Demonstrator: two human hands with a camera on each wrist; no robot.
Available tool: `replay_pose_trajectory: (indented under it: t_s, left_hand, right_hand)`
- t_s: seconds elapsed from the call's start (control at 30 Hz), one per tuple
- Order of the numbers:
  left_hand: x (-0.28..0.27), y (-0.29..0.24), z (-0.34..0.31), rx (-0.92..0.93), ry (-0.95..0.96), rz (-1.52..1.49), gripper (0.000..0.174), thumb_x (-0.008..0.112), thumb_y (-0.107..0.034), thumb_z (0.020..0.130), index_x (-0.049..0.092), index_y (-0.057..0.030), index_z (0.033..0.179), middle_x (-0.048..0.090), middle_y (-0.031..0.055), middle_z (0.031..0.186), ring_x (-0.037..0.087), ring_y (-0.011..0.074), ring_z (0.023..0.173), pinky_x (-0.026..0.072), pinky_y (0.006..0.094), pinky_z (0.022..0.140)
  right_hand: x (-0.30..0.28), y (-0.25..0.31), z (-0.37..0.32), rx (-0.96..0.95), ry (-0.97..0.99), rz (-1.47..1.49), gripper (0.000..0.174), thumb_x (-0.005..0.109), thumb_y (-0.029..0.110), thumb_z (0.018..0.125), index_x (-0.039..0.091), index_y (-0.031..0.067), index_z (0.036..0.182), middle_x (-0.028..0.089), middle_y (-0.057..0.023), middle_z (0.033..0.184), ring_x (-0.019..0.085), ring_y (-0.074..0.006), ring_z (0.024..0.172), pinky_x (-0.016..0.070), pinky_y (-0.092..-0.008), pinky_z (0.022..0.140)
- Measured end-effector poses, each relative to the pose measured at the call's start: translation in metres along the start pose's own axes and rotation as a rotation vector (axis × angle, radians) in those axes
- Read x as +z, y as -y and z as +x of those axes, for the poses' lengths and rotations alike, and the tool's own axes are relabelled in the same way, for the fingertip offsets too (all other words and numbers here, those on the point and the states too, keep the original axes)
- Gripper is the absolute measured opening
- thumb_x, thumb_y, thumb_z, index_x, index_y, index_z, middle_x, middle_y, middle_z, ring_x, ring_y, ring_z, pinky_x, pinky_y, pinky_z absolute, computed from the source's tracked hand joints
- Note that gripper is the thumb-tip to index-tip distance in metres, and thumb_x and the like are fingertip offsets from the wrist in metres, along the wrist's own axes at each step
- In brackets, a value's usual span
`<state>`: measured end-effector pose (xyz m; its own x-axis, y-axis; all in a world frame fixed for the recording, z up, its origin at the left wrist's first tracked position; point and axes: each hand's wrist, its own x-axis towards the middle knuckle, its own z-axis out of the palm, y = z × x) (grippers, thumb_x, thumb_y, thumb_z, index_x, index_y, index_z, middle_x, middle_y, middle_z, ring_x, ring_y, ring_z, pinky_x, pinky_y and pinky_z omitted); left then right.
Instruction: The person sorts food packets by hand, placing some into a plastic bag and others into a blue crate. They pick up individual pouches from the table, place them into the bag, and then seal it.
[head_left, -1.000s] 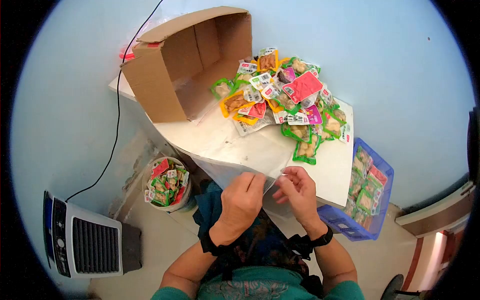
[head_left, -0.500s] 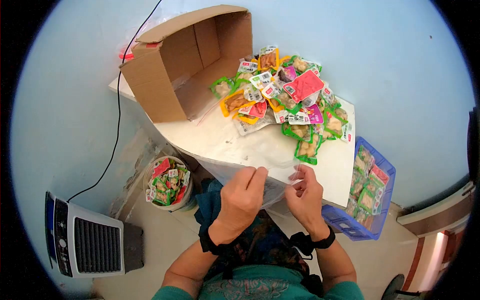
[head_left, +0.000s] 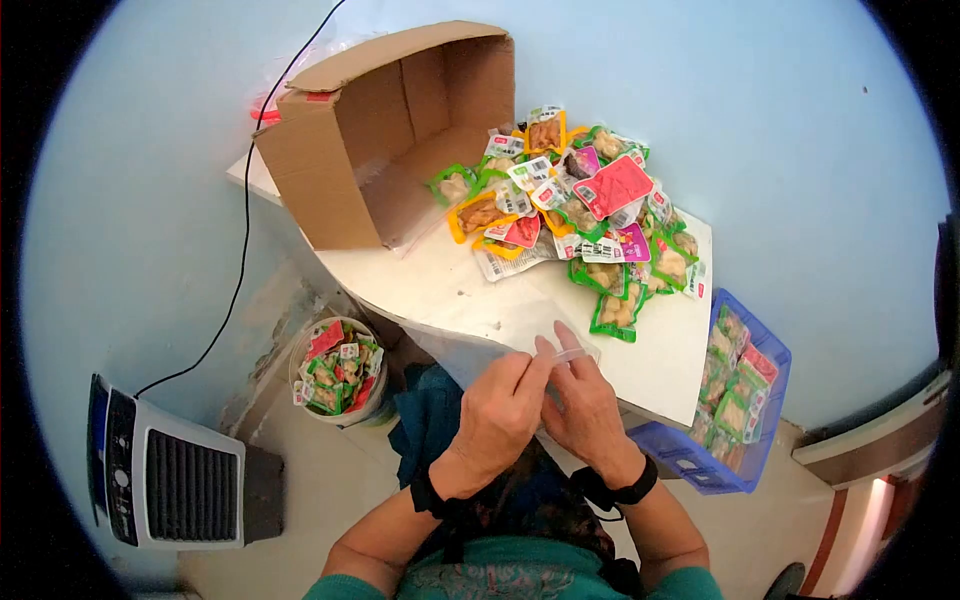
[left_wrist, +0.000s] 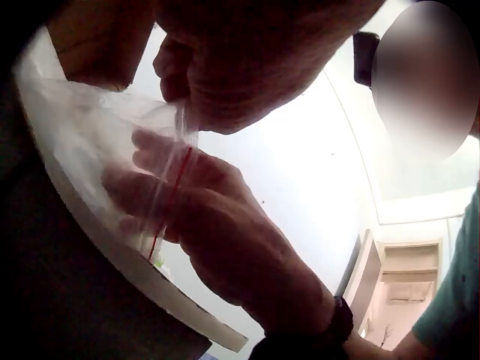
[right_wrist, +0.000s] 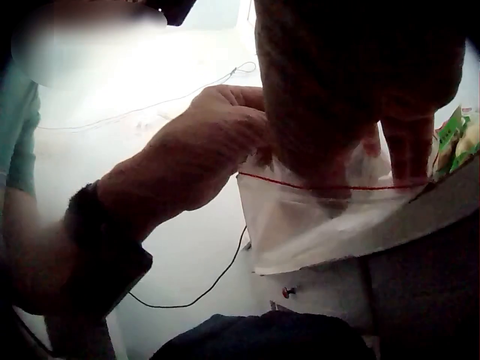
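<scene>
A clear zip bag (head_left: 447,352) with a red line along its mouth hangs at the table's front edge. My left hand (head_left: 497,412) pinches the bag's mouth between thumb and fingers. Close beside it, my right hand (head_left: 592,418) has its fingers extended at the opening, with the bag's strip across them. In the left wrist view those fingers show through the clear film (left_wrist: 75,131), past the red line. The right wrist view shows the bag (right_wrist: 281,240) spread below both hands. A heap of small snack packets (head_left: 600,215) lies farther back on the table.
An open cardboard box (head_left: 320,185) lies on its side at the back left of the white table (head_left: 440,285). On the floor stand a packet-filled bucket (head_left: 385,400) at left, a blue crate (head_left: 770,400) with packets at right, and an air cooler (head_left: 190,490).
My right hand has moved left and in close to my left hand, its fingers straightening at the bag's mouth. My left hand keeps its pinch on the bag.
</scene>
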<state>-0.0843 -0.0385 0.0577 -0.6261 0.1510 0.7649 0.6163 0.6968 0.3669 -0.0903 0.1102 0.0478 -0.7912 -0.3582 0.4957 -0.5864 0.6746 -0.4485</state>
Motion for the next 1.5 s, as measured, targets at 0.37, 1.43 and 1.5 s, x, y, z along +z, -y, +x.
replay_pose_trajectory:
  t_s: [0.37,1.43,1.5]
  left_hand:
    - [-0.008,-0.001,-0.01,-0.098,0.042,0.138,0.036,0.071,-0.001,0.078,0.063,-0.0047,0.113,0.057,0.0115,0.084,0.062,0.0311,0.073,0.0514,0.0385,0.061]
    - [-0.01,0.024,-0.002,-0.092,-0.03,0.109,0.017,0.073,-0.001,0.082,0.066,-0.0025,0.098,0.057,0.0116,0.076,0.061,0.0293,0.062,0.0487,0.0362,0.054]
    - [-0.01,0.024,0.002,-0.102,-0.036,0.096,0.017,0.073,-0.001,0.082,0.066,-0.0027,0.097,0.057,0.0115,0.076,0.061,0.0296,0.062,0.0485,0.0363,0.053]
  right_hand:
    - [0.011,0.005,0.018,0.156,0.027,0.086,0.078,0.069,0.001,0.078,0.037,0.0052,0.148,0.037,-0.0285,0.151,0.052,-0.0483,0.123,0.051,-0.0459,0.095]
    - [-0.058,-0.172,0.113,0.812,-0.148,0.45,0.026,0.073,0.021,0.083,0.067,-0.0029,0.075,0.067,-0.0117,0.066,0.064,-0.0204,0.05,0.0477,-0.0294,0.044]
    - [-0.064,-0.163,0.112,0.873,-0.175,0.668,0.022,0.07,0.017,0.085,0.065,-0.0044,0.085,0.069,-0.0138,0.076,0.068,-0.0229,0.056,0.0539,-0.0321,0.047]
